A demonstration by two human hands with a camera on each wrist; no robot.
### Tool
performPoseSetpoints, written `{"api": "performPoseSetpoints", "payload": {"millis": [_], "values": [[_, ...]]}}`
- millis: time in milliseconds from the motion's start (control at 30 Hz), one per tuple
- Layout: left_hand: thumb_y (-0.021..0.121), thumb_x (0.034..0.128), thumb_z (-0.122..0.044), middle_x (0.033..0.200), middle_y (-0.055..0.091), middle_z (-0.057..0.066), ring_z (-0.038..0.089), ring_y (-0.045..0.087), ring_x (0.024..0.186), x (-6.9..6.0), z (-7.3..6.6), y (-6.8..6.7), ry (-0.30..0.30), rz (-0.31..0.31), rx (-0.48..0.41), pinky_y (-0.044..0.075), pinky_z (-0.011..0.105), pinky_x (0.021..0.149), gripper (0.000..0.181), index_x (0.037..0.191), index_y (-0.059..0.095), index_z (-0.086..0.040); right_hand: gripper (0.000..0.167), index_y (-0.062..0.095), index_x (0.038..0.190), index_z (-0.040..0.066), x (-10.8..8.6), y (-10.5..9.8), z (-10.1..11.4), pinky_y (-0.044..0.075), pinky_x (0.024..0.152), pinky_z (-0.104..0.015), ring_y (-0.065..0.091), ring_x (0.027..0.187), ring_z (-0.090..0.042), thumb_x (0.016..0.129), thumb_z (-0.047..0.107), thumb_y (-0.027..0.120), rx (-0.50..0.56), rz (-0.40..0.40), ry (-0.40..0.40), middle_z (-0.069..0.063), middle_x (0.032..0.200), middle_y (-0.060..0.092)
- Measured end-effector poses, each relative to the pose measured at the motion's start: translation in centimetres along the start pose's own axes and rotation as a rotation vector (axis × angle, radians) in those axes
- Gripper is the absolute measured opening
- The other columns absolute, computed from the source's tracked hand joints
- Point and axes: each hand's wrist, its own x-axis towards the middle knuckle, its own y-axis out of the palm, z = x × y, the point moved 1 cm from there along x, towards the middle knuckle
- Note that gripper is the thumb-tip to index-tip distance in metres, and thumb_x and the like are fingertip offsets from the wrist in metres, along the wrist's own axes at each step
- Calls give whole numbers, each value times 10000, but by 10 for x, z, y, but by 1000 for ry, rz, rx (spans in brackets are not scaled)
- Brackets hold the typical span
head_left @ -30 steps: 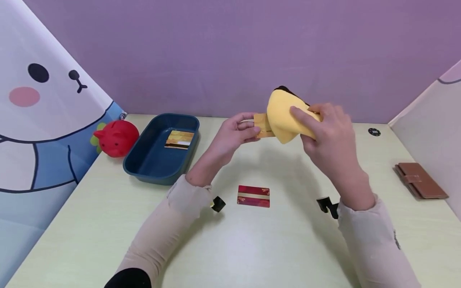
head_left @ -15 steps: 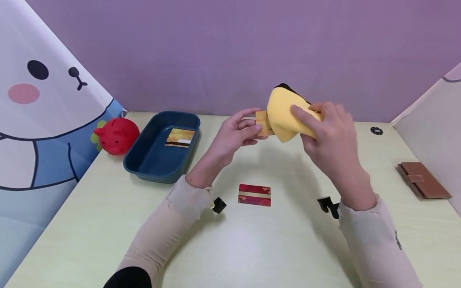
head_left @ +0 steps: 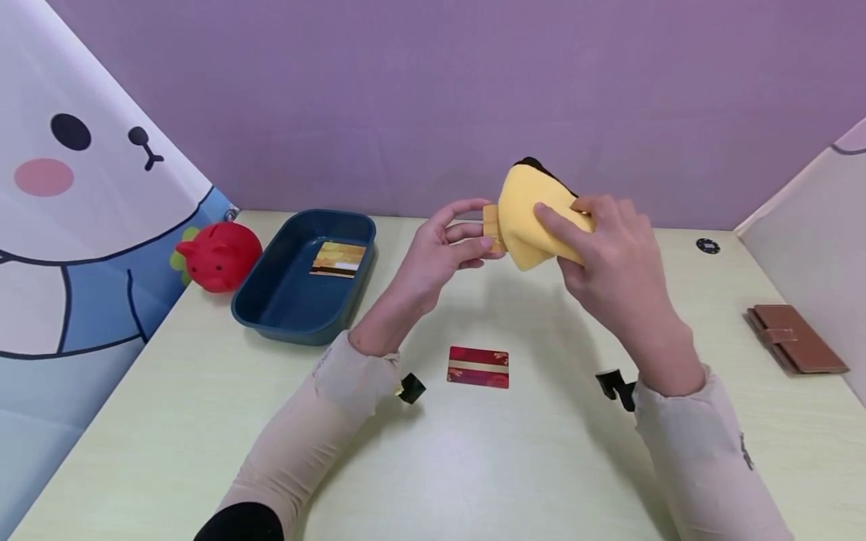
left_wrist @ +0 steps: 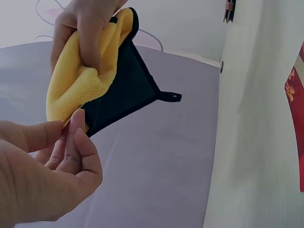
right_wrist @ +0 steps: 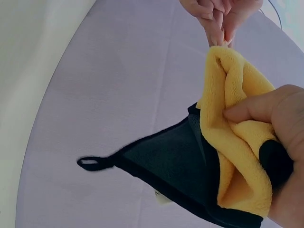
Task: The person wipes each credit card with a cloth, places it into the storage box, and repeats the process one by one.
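Above the table, my right hand (head_left: 619, 267) grips a yellow cloth (head_left: 534, 214) folded over, its dark side and hanging loop (right_wrist: 92, 163) showing in the right wrist view. My left hand (head_left: 436, 252) pinches the left end of a gold card (head_left: 492, 225) between thumb and fingers. The rest of that card lies hidden under the cloth. In the left wrist view the left fingertips meet the cloth's lower edge, and the right hand (left_wrist: 88, 31) holds the cloth from above. A red card (head_left: 477, 367) lies on the table (head_left: 446, 466) below the hands.
A blue tray (head_left: 291, 300) with another gold card (head_left: 338, 259) in it stands at the left, beside a red piggy bank (head_left: 222, 257). At the right are a brown wallet (head_left: 798, 338) and a black chip (head_left: 707, 246). Small black pieces show near both sleeves.
My right hand and the cloth have moved slightly left, towards the left hand, and less of the gold card shows. The left hand keeps its pinch.
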Motion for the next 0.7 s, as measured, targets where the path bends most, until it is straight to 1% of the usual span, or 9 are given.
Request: {"api": "performPoseSetpoints", "payload": {"millis": [133, 233, 333, 400, 467, 533, 600, 700], "values": [[676, 946, -76, 1167, 728, 131, 172, 759, 884, 0, 0, 0, -14, 3, -18, 565, 258, 789, 463, 1372, 549, -205, 491, 692, 1273, 169, 0, 0, -2, 404, 691, -556, 514, 864, -467, 821, -12, 624, 32, 48, -25, -282, 1094, 588], [666, 951, -67, 1166, 728, 129, 152, 752, 868, 0, -1, -1, -18, -6, -24, 563, 259, 787, 460, 1372, 544, -205, 474, 670, 1302, 150, 0, 1, -3, 398, 732, -564, 510, 905, -453, 835, 123, 592, 62, 101, -19, -292, 1138, 575], [661, 952, -62, 1160, 729, 128, 138, 744, 852, -1, -2, -2, -18, -20, -30, 557, 253, 778, 460, 1371, 542, -210, 495, 642, 1345, 156, 0, 1, -4, 389, 776, -561, 496, 953, -442, 873, 302, 617, 82, 154, 12, -290, 1208, 556], [663, 951, -63, 1162, 728, 131, 136, 742, 843, -1, -3, -2, -17, -24, -32, 556, 249, 774, 464, 1373, 538, -209, 501, 637, 1354, 159, 0, 2, -4, 388, 797, -556, 494, 974, -440, 891, 350, 643, 92, 160, 28, -295, 1225, 555], [666, 949, -66, 1164, 727, 131, 138, 744, 842, -1, -4, -2, -15, -23, -30, 555, 250, 777, 470, 1377, 534, -207, 475, 642, 1351, 161, 0, 2, -3, 389, 813, -559, 498, 984, -442, 899, 306, 676, 102, 144, 37, -303, 1219, 561], [666, 949, -67, 1168, 726, 140, 141, 748, 845, -2, -4, -2, -6, -17, -26, 553, 255, 788, 468, 1378, 531, -198, 440, 652, 1336, 161, 0, 3, -3, 397, 807, -554, 503, 967, -440, 902, 220, 693, 105, 112, 38, -304, 1182, 574], [665, 950, -65, 1169, 724, 155, 143, 749, 848, -2, -5, -1, 10, -7, -23, 548, 263, 798, 462, 1376, 529, -182, 440, 650, 1332, 157, 0, 3, -2, 406, 790, -543, 506, 934, -432, 895, 141, 705, 102, 82, 42, -294, 1133, 586], [659, 952, -52, 1166, 718, 185, 140, 746, 842, -2, -6, -2, 46, 11, -8, 537, 274, 797, 446, 1367, 532, -153, 459, 631, 1338, 129, 0, 4, -1, 414, 757, -530, 509, 894, -427, 889, 70, 704, 95, 47, 54, -274, 1080, 601]]}}
